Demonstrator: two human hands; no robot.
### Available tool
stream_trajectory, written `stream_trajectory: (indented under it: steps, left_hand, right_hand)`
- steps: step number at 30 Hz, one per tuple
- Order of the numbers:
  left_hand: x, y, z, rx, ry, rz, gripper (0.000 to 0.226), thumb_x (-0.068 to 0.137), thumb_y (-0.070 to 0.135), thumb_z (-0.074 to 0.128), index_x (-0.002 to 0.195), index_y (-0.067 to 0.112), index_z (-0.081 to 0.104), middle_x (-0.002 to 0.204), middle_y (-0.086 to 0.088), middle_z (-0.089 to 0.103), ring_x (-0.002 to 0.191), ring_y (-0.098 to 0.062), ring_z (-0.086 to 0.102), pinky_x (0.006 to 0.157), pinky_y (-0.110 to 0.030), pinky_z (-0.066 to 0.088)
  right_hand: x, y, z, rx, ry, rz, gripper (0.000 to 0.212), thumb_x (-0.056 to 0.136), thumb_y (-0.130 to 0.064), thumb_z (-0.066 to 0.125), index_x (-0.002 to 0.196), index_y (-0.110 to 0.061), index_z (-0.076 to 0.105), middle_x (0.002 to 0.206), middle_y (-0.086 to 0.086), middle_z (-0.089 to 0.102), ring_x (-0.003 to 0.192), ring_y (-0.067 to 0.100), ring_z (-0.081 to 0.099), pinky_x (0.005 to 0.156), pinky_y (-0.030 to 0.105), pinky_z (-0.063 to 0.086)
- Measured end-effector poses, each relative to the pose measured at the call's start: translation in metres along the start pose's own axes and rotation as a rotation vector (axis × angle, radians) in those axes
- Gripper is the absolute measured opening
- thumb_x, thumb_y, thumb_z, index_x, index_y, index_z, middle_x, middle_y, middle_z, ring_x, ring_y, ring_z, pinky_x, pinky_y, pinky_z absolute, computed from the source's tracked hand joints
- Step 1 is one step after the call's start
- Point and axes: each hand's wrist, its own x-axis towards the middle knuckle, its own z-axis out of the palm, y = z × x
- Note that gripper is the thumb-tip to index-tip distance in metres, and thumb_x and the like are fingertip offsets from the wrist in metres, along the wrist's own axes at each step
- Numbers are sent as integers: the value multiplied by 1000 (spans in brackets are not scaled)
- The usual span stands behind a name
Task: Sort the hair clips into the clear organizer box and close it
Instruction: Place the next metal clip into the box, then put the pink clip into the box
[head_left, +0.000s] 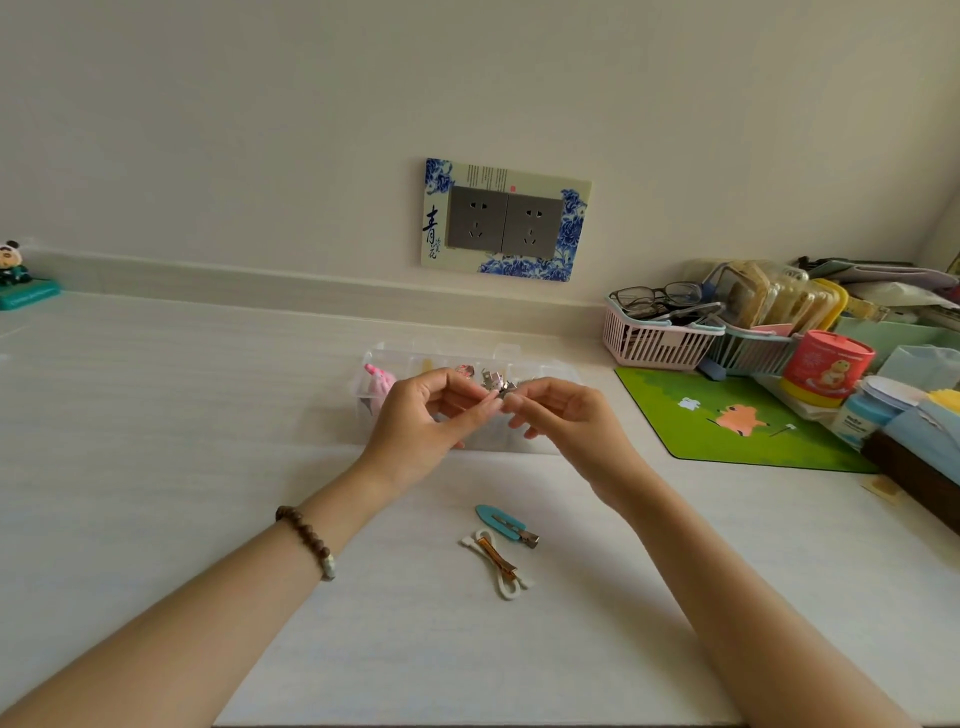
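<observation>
We pinch a small metal clip between both hands, left hand and right hand meeting fingertip to fingertip above the open clear organizer box. Nearer us on the bare white table lie a teal clip and a white clip, with free room all around; a green mat borders the right.
</observation>
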Motion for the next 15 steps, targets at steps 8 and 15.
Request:
stream_trajectory:
  steps: [8, 15]
  left_hand:
    - [1, -1, -1, 28, -2, 12, 19, 72, 28, 73, 83, 13, 69, 79, -1, 69, 67, -3, 61, 52, -21, 51]
    - [6, -1, -16, 276, 183, 155, 14, 88, 27, 60, 98, 19, 66, 88, 14, 67, 79, -1, 59, 67, -10, 44]
  right_hand:
    - [9, -7, 3, 119, 24, -72, 15, 74, -20, 70, 88, -17, 66, 79, -2, 72, 74, 9, 66, 68, 18, 52]
    - [53, -15, -11, -141, 187, -118, 8, 80, -12, 69, 88, -10, 66, 81, 0, 69, 66, -4, 63, 69, 12, 51]
